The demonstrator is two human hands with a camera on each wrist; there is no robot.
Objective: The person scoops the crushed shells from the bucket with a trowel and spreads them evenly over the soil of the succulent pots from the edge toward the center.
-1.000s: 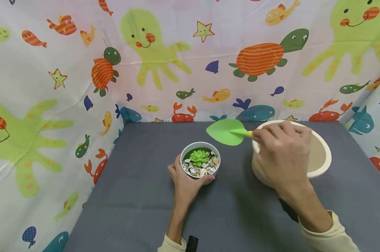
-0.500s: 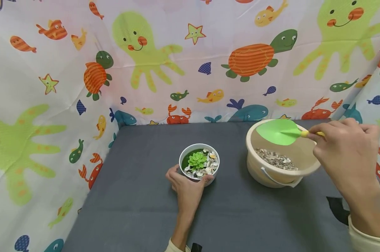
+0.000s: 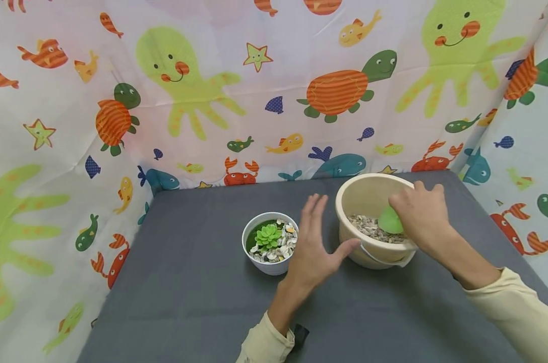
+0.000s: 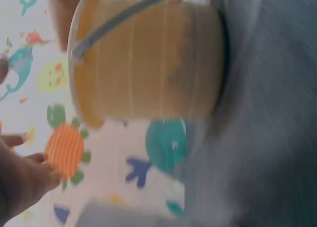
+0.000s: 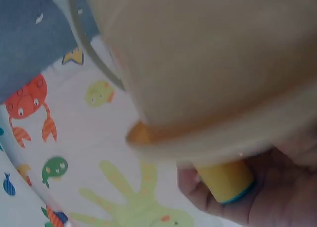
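Note:
My right hand (image 3: 421,214) grips a toy shovel by its yellow handle (image 5: 227,180). The green blade (image 3: 390,221) dips into the cream bucket (image 3: 342,204), at the gravel (image 3: 369,226) on its bottom. Between pot and bucket, my left hand (image 3: 313,254) is raised with fingers spread and holds nothing. Just left of it stands a white pot (image 3: 265,265) with a green succulent (image 3: 268,236) and a layer of shells and pebbles (image 3: 280,249). In the left wrist view the bucket (image 4: 148,59) appears sideways, close to the left hand (image 4: 25,182).
A dark grey cloth (image 3: 187,282) covers the table. Behind and at both sides hangs a white curtain (image 3: 210,50) printed with sea animals. The bucket's pale handle (image 3: 382,259) hangs down its front.
My left hand has let go of the white pot and moved right, toward the bucket. My right hand has swung the shovel rightward over the bucket, then lowered its blade inside.

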